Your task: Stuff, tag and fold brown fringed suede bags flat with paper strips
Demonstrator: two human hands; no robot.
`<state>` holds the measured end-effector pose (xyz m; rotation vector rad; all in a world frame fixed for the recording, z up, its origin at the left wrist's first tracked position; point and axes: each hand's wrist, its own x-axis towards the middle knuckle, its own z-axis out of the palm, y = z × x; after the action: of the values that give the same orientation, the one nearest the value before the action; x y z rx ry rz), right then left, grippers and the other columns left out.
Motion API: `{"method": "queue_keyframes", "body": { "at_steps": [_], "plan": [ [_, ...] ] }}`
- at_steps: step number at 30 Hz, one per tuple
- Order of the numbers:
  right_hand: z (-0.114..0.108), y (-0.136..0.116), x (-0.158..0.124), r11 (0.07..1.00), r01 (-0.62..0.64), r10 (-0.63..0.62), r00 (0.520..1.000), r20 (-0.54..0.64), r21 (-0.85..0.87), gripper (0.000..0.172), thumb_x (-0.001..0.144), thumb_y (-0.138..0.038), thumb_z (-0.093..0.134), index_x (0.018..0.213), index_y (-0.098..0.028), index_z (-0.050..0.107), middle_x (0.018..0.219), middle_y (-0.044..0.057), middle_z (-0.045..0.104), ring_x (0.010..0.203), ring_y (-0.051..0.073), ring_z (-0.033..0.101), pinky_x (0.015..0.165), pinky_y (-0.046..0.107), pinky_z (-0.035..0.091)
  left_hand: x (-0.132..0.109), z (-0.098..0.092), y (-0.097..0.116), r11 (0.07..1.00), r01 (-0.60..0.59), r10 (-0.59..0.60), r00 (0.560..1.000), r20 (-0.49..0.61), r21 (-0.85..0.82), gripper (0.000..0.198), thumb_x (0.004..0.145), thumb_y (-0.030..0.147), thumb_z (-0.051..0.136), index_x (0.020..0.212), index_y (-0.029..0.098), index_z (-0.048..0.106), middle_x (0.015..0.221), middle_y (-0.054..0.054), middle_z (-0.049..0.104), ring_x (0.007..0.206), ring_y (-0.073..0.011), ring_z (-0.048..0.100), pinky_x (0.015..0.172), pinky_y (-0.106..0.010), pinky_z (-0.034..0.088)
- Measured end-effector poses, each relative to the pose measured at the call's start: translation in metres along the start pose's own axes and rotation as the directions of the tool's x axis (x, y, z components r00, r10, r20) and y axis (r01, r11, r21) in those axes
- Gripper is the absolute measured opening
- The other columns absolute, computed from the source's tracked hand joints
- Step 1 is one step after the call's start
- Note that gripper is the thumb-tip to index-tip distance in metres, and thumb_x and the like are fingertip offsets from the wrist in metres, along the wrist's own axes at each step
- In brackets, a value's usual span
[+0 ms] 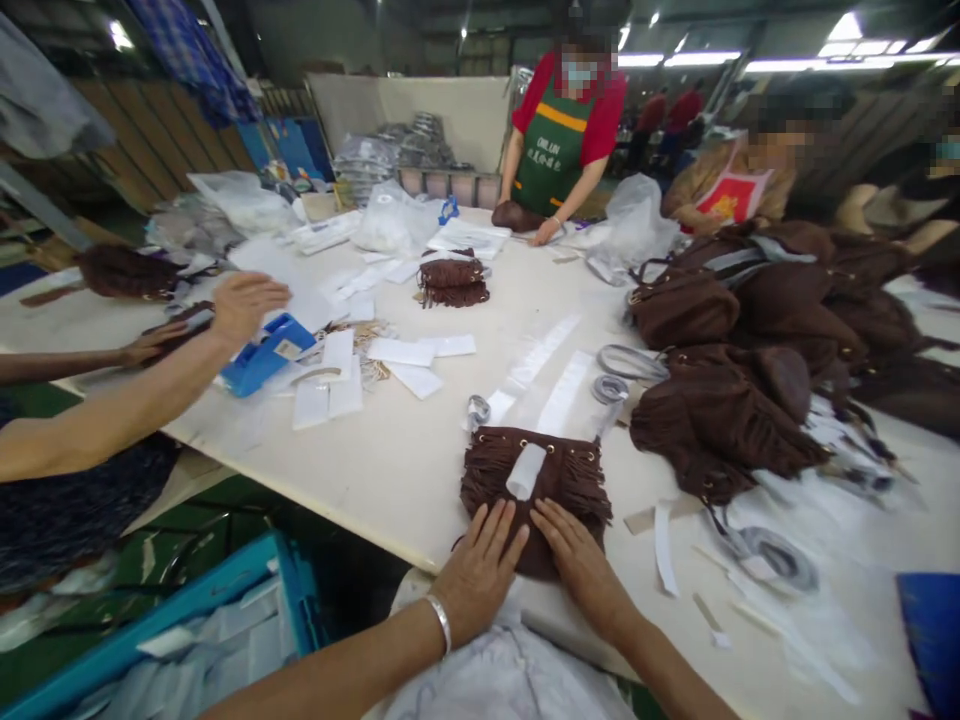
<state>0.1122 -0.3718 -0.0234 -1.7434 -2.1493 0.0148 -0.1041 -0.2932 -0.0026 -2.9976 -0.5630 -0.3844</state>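
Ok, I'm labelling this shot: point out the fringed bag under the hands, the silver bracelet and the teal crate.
Fringed bag (559,482), head view: its upward-facing brown side.
Silver bracelet (441,622), head view: outside of the band.
Teal crate (295,588), head view: its side wall.

Factory-type workshop, bag work: brown fringed bag (566,475) on shared white worktable (367,460), heap of brown bags (795,300), scattered paper slips (405,352), several people (731,195) around it, one in lettered green apron (551,160), tube lights (701,59) overhead, stacked plastic-wrapped packs (367,160) behind.

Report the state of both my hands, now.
Left hand: open, lying on the brown bag, not holding it.
Right hand: open, lying on the same bag, holding nothing.
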Motion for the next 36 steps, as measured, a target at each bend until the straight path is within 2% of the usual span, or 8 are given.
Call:
{"method": "queue_keyframes", "body": {
  "at_steps": [6, 11, 13, 16, 18, 24, 29, 36],
  "plan": [
    [-0.021, -0.033, 0.021, 0.995, 0.1, -0.1, 0.994, 0.033, 0.002, 0.055, 0.089, -0.004, 0.037, 0.142, -0.021, 0.041, 0.146, 0.009, 0.043, 0.138, 0.024, 0.035, 0.108, 0.047, 0.043, -0.02, 0.006, 0.006, 0.999, 0.024, -0.025, 0.999, -0.036, -0.027, 0.054, 0.093, 0.019, 0.043, 0.144, 0.007, 0.03, 0.153, -0.021, 0.027, 0.142, -0.0344, 0.023, 0.114, -0.049, 0.029],
    [0.001, -0.032, 0.044, 0.974, 0.076, -0.088, 0.995, 0.048, 0.213, 0.053, 0.091, -0.005, 0.036, 0.141, -0.02, 0.041, 0.143, 0.012, 0.046, 0.136, 0.022, 0.037, 0.106, 0.047, 0.044, -0.037, -0.022, -0.016, 0.933, 0.004, 0.017, 0.998, 0.054, -0.359, 0.051, 0.088, 0.009, 0.042, 0.139, 0.008, 0.037, 0.146, -0.017, 0.041, 0.139, -0.0274, 0.033, 0.11, -0.04, 0.038],
    [0.006, -0.026, 0.044, 0.96, 0.063, -0.078, 0.996, 0.047, 0.272, 0.05, 0.092, -0.005, 0.034, 0.14, -0.02, 0.04, 0.144, 0.012, 0.044, 0.137, 0.021, 0.036, 0.107, 0.048, 0.042, -0.038, -0.032, -0.033, 0.853, 0.137, -0.116, 0.991, 0.073, -0.503, 0.042, 0.09, 0.009, 0.037, 0.131, 0.014, 0.046, 0.131, -0.012, 0.056, 0.124, -0.0191, 0.05, 0.103, -0.032, 0.045],
    [0.0, -0.025, 0.042, 0.951, 0.063, -0.089, 0.993, 0.075, 0.302, 0.044, 0.095, -0.017, 0.041, 0.14, -0.017, 0.039, 0.147, 0.015, 0.038, 0.139, 0.024, 0.032, 0.11, 0.05, 0.038, -0.027, -0.03, -0.058, 0.732, 0.417, -0.443, 0.892, 0.089, -0.538, 0.029, 0.095, 0.013, 0.033, 0.114, 0.019, 0.054, 0.106, -0.007, 0.062, 0.1, -0.0146, 0.061, 0.09, -0.029, 0.052],
    [-0.006, -0.029, 0.042, 0.956, 0.074, -0.107, 0.989, 0.104, 0.283, 0.052, 0.093, -0.03, 0.051, 0.141, -0.014, 0.037, 0.15, 0.017, 0.033, 0.141, 0.028, 0.027, 0.111, 0.053, 0.036, -0.014, -0.019, -0.071, 0.728, 0.463, -0.489, 0.868, 0.092, -0.506, 0.024, 0.095, 0.016, 0.036, 0.111, 0.02, 0.055, 0.105, -0.006, 0.06, 0.097, -0.0157, 0.061, 0.088, -0.03, 0.053],
    [0.002, -0.035, 0.041, 0.989, 0.104, -0.12, 0.98, 0.161, 0.105, 0.059, 0.091, -0.025, 0.052, 0.146, -0.014, 0.032, 0.155, 0.015, 0.025, 0.143, 0.031, 0.019, 0.11, 0.055, 0.036, 0.009, 0.004, -0.094, 0.785, 0.412, -0.418, 0.903, 0.096, -0.462, 0.036, 0.094, 0.012, 0.036, 0.126, 0.022, 0.048, 0.116, -0.006, 0.056, 0.098, -0.0154, 0.059, 0.086, -0.03, 0.051],
    [0.012, -0.027, 0.035, 0.98, 0.168, -0.181, 0.974, 0.135, 0.105, 0.066, 0.085, -0.008, 0.044, 0.149, -0.016, 0.027, 0.155, 0.014, 0.025, 0.144, 0.03, 0.018, 0.107, 0.055, 0.039, 0.013, 0.0, -0.108, 0.867, 0.294, -0.273, 0.956, 0.109, -0.403, 0.025, 0.091, 0.016, 0.047, 0.11, 0.024, 0.061, 0.109, -0.005, 0.058, 0.095, -0.0178, 0.056, 0.083, -0.033, 0.046],
    [0.011, -0.021, 0.03, 0.952, 0.25, -0.268, 0.96, 0.085, 0.174, 0.068, 0.086, -0.001, 0.039, 0.15, -0.016, 0.022, 0.155, 0.016, 0.025, 0.144, 0.03, 0.017, 0.106, 0.057, 0.04, 0.022, 0.004, -0.118, 0.917, 0.219, -0.188, 0.974, 0.123, -0.334, 0.018, 0.093, 0.019, 0.046, 0.101, 0.021, 0.062, 0.096, -0.006, 0.061, 0.093, -0.0199, 0.054, 0.081, -0.035, 0.042]
  ]
}}
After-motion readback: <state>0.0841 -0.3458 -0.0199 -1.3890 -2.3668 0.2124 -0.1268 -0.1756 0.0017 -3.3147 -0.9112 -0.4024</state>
